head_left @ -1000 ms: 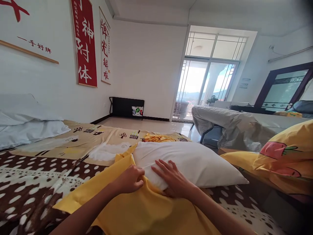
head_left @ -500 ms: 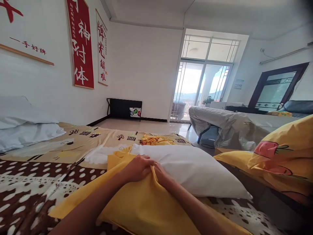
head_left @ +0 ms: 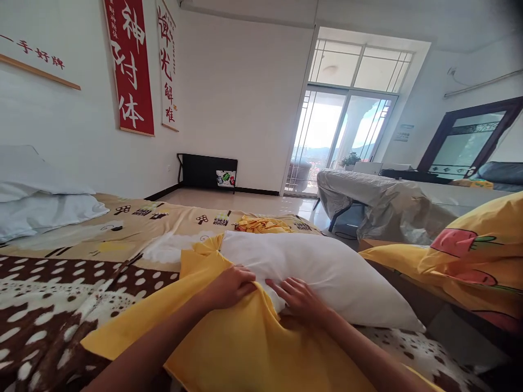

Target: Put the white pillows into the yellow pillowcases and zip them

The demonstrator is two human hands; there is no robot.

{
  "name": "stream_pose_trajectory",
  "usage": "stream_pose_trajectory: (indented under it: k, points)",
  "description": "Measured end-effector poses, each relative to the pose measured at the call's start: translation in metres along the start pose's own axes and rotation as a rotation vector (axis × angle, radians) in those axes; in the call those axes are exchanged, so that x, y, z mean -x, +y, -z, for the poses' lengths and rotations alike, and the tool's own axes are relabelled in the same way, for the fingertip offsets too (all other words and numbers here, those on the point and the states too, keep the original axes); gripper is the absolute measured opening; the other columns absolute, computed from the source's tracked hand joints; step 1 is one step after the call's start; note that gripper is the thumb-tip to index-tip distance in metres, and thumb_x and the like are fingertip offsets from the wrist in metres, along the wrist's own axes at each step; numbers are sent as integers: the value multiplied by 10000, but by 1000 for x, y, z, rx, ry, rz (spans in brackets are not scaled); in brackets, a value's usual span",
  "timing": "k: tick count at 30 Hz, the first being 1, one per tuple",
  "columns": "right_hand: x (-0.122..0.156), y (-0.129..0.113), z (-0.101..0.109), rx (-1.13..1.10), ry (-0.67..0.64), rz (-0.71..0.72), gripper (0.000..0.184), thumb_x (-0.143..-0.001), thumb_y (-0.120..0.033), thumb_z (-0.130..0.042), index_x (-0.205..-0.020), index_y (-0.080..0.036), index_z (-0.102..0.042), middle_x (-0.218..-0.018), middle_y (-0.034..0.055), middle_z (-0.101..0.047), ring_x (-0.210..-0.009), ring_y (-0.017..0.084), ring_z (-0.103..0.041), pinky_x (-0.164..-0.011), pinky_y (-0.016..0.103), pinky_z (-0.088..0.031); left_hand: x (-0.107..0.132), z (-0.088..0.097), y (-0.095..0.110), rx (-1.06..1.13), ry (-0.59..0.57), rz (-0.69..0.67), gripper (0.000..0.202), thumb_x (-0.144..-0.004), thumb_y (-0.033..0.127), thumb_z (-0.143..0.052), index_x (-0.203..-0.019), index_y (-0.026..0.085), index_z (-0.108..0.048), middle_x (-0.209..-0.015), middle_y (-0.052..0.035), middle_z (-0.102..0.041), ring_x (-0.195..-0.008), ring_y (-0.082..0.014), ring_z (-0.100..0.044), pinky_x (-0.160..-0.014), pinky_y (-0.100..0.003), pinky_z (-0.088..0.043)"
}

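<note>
A white pillow (head_left: 347, 277) lies across the bed, its left part meeting the mouth of a yellow pillowcase (head_left: 229, 348). The pillowcase spreads toward me beneath both forearms. Curled over its edge, my left hand (head_left: 232, 287) grips the yellow cloth beside the pillow. My right hand (head_left: 300, 298) rests on the near side of the pillow, fingers apart and stretched to the left, close to the pillowcase opening. Whether its hidden thumb touches the yellow cloth I cannot tell.
A crumpled yellow cloth (head_left: 263, 224) lies beyond the pillow on the patterned blanket (head_left: 134, 223). White bedding (head_left: 53, 212) sits at the left. On the right, yellow printed pillows (head_left: 482, 261) rest above a cardboard box. A plastic-covered table (head_left: 368, 188) stands behind.
My right hand has moved away from my left hand to the right, its fingers spreading onto the pillow. The left hand keeps its grip on the pillowcase edge. The view has tilted down slightly.
</note>
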State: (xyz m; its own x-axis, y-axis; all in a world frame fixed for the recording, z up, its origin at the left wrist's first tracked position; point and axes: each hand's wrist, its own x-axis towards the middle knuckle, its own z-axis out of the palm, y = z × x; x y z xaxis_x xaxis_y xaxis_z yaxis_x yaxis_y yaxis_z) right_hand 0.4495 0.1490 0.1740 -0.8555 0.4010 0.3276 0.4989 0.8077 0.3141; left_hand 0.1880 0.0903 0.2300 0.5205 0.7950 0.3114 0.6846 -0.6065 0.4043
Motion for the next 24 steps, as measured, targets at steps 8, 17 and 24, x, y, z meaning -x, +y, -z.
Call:
stream_pose_trajectory:
  k: [8, 17, 24]
  points:
    - [-62, -41, 11, -86, -186, -165, 182, -836, -143, -523, -670, -172, -593, -677, 25, -640, -582, 133, -505, -539, 284, -276, -39, -3, 5, -10, 174, 50, 235, -893, 241, -434, -714, 179, -573, -794, -27, -608, -825, -167, -541, -783, -292, -416]
    - [-49, -65, -22, 43, -68, -5, 88, -873, -165, -568, -798, -200, -597, -775, 23, -649, -675, 160, -561, -572, 304, -301, 160, -58, -15, -608, 463, 82, 248, -878, 214, -470, -1075, 248, -615, -1002, -72, -666, -944, -211, -586, -852, -322, -437]
    - [-58, -61, -13, 54, -96, 13, 153, -887, -195, -568, -736, -202, -590, -747, 14, -642, -646, 155, -555, -544, 293, -263, 156, -83, -31, -890, 485, 5, 282, -926, 221, -391, -1086, 236, -622, -1066, -41, -675, -954, -219, -560, -879, -393, -338]
